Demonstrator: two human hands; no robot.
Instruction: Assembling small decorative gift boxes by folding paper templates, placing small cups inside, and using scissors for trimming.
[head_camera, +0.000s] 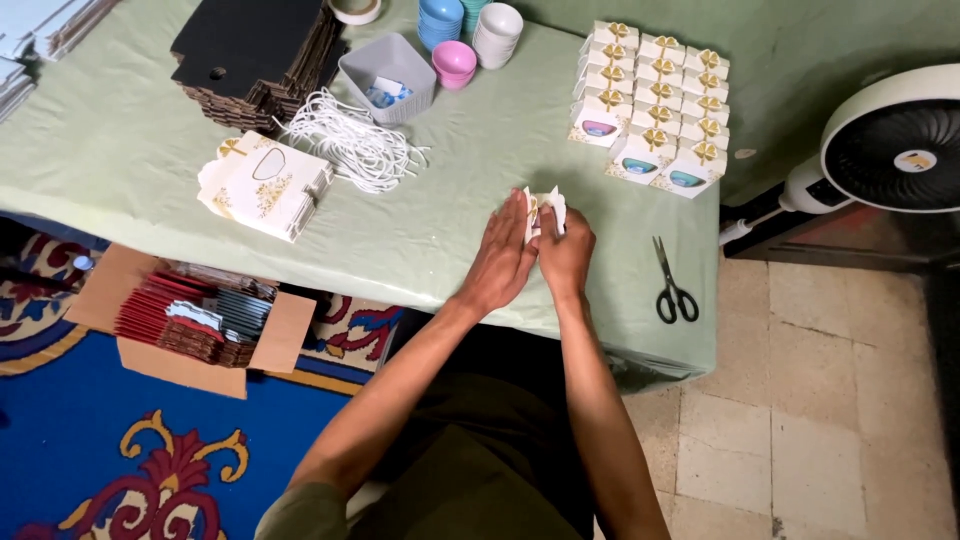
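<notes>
My left hand (500, 262) and my right hand (565, 255) are pressed together around a small white paper box (545, 208) with gold trim, holding it just above the pale green tablecloth (450, 230). Only the box's upper flaps show above my fingers. At the table's far right stand several finished white gift boxes (652, 105) with gold bows, set in rows. A stack of flat white box blanks (265, 185) lies to the left.
Black scissors (673, 285) lie right of my hands near the table edge. White cords (352, 145), a grey tray (390, 75), stacked bowls (468, 30) and dark cardboard sheets (255, 55) sit behind. A fan (895, 140) stands at right; a carton of red items (195, 315) is on the floor.
</notes>
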